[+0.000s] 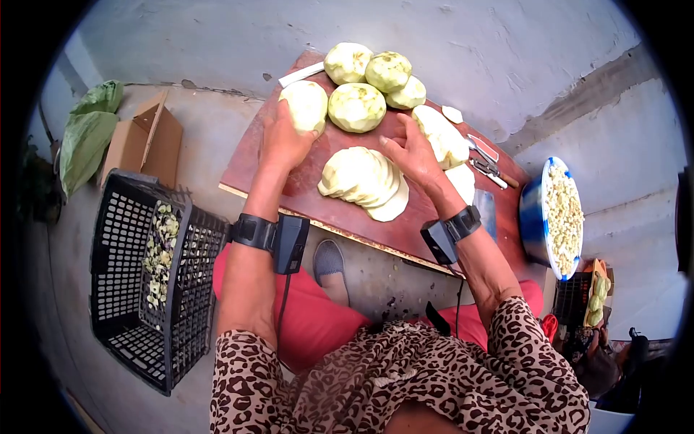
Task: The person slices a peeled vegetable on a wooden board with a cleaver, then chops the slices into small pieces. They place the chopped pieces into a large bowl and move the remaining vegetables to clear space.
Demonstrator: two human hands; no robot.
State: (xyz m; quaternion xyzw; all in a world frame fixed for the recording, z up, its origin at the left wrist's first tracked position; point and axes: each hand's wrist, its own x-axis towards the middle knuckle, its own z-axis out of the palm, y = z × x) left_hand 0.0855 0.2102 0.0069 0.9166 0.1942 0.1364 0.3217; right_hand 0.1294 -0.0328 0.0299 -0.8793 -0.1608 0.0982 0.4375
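Note:
My left hand [285, 142] is closed against the near side of a round, pale peeled eggplant [303, 105] at the table's left. Thumb and fingers of my right hand [416, 153] are spread, with nothing between them. It hovers between a fanned stack of eggplant slices [359, 177] and a second group of sliced pieces [441, 136] on the right. Just beyond both hands sits another peeled eggplant [357, 108]. Several more peeled eggplants [347, 62] cluster at the table's far edge, beside a white strip [301, 74].
On the dark red table [289, 199], knives and a peeler [491, 172] lie at the right. A blue basin [533, 220] of diced pieces stands beyond them. To the left are a black crate [195, 282] holding peelings and a cardboard box [144, 145]. Another person [596, 362] is at lower right.

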